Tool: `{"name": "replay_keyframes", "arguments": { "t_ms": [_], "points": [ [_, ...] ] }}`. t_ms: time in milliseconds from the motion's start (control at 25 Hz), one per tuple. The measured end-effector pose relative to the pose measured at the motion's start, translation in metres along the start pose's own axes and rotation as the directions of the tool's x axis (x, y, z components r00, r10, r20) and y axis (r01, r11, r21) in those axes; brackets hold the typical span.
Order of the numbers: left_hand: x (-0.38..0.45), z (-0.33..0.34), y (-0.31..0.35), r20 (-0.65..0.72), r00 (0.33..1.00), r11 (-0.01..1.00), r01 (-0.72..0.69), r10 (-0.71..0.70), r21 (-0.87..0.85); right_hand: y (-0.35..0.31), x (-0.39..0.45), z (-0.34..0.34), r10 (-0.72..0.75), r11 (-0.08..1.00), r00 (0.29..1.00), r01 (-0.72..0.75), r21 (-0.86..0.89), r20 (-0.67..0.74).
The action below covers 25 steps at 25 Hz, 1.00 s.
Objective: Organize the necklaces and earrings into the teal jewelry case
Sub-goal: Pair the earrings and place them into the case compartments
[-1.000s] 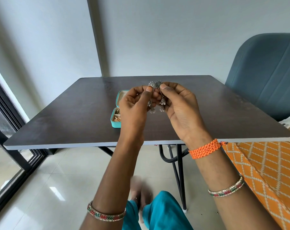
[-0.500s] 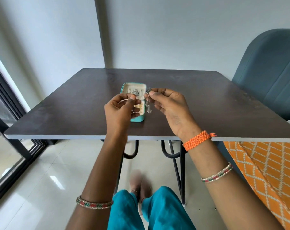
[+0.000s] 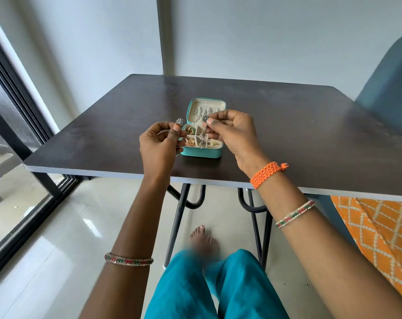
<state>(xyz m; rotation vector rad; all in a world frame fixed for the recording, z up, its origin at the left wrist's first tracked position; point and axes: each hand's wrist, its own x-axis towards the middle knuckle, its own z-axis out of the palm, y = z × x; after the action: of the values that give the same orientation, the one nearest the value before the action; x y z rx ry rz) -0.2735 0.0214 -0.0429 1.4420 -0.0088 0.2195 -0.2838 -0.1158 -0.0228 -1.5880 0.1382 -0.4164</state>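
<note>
Nearest the camera are the person's knees in teal trousers and a bare foot on the tiled floor, with both forearms reaching up over the near edge of the dark table (image 3: 287, 143). The left hand (image 3: 159, 145) has its thumb and forefinger pinched on the top of a silver earring (image 3: 179, 122), held just left of the jewelry case (image 3: 203, 153); the rest of that earring is hidden behind the fingers. The right hand (image 3: 229, 130) pinches the second silver earring (image 3: 203, 134) by its top, so its long drop hangs over the case's divided tray. Gold pieces already lie in several compartments, and silver pieces hang on the cream lining of the raised lid (image 3: 206, 107) behind. Beyond the table stand a plain wall, a window frame at left and a blue chair at right. The likely trouble is a snag: the dangling drop could catch on a divider or tangle with the gold pieces below, and a light pinch could let it slip onto the table or floor. The left earring could also fall outside the case, since it is not above the tray. No brand, label or writing can be read anywhere.
</note>
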Motion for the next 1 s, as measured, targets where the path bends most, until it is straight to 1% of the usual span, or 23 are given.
{"name": "replay_keyframes", "arguments": {
  "t_ms": [80,160,280,360,440,560,640,720,760,880,920,960,1000],
  "points": [
    [0.001,0.003,-0.003,0.007,1.000,1.000,0.004,-0.004,0.002,0.002,0.004,0.001,-0.007,1.000,1.000,0.007,-0.001,-0.005],
    [0.003,0.005,-0.005,0.013,1.000,1.000,0.001,-0.001,-0.010,0.006,0.008,0.002,-0.007,0.999,1.000,0.008,-0.044,0.012],
    [0.004,0.007,-0.004,0.018,1.000,0.998,0.004,-0.003,-0.055,0.016,0.012,0.003,-0.064,0.970,0.997,0.071,-0.231,0.035],
    [0.006,0.007,-0.004,0.022,1.000,0.997,0.007,-0.006,-0.080,0.020,0.015,0.004,-0.141,0.915,0.990,0.142,-0.379,0.030],
    [0.007,0.007,-0.004,0.023,1.000,0.995,0.008,-0.006,-0.094,0.020,0.015,0.005,-0.194,0.836,0.980,0.183,-0.518,0.034],
    [0.010,0.007,-0.005,0.018,1.000,0.995,0.010,-0.008,-0.098,0.021,0.016,0.007,-0.192,0.715,0.980,0.171,-0.678,0.044],
    [0.011,0.008,-0.006,0.017,1.000,0.995,0.012,-0.010,-0.096,0.022,0.023,0.006,-0.130,0.665,0.990,0.131,-0.736,0.059],
    [0.012,0.010,-0.007,0.010,1.000,0.996,0.018,-0.017,-0.086,0.021,0.027,0.006,-0.054,0.660,0.996,0.090,-0.746,0.072],
    [0.013,0.011,-0.008,0.000,1.000,0.997,0.026,-0.026,-0.073,0.021,0.029,0.006,-0.044,0.658,0.996,0.086,-0.748,0.075],
    [0.016,0.011,-0.011,-0.020,0.998,0.997,0.061,-0.062,-0.037,0.017,0.029,0.006,-0.089,0.657,0.993,0.116,-0.745,0.076],
    [0.016,0.012,-0.012,-0.008,0.998,0.997,0.067,-0.067,-0.027,0.013,0.030,0.005,-0.100,0.709,0.993,0.113,-0.696,0.059],
    [0.016,0.013,-0.012,0.013,0.998,0.998,0.067,-0.067,-0.016,0.008,0.030,0.004,-0.080,0.793,0.995,0.095,-0.602,0.052],
    [0.017,0.015,-0.012,0.039,0.997,0.998,0.060,-0.060,0.001,0.001,0.030,0.003,-0.027,0.874,0.997,0.058,-0.483,0.071]
  ]
}}
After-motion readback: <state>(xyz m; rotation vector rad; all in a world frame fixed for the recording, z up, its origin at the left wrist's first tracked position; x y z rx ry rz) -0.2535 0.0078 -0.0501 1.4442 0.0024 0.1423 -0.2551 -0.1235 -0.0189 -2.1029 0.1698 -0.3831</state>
